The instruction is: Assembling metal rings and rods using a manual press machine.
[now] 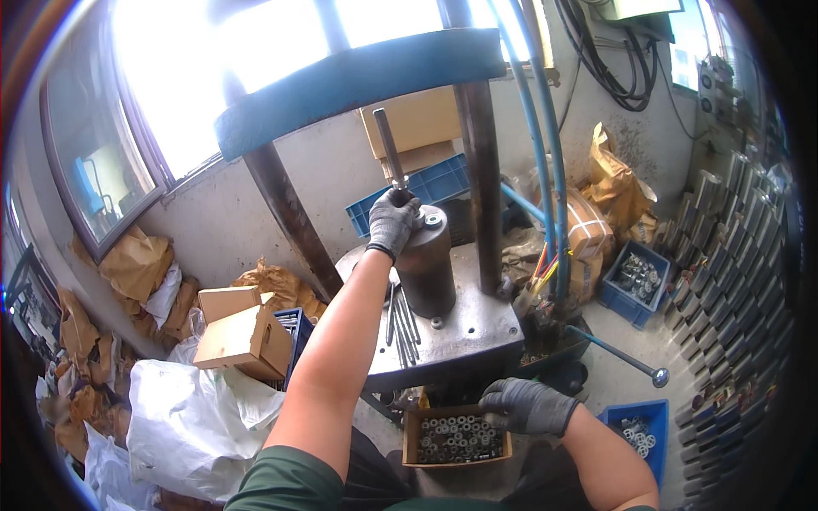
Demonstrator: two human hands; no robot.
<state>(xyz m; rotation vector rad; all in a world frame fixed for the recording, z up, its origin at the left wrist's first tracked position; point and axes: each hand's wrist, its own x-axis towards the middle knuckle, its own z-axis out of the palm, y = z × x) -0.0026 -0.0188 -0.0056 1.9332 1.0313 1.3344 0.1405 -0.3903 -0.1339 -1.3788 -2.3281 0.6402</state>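
Your left hand (pixel 394 223): closed round the tilted steel rod (pixel 388 146) by the top of the metal cylinder (pixel 429 277) on the table (pixel 481 313). Right hand (pixel 527 407), well apart (grip unclear), near the ring-filled cardboard box (pixel 411 438).

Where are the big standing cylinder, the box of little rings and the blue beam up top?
Big standing cylinder (pixel 427 272): head view, middle of its side.
Box of little rings (pixel 411 437): head view, its left cardboard wall.
Blue beam (pixel 362 89): head view, middle of its front.
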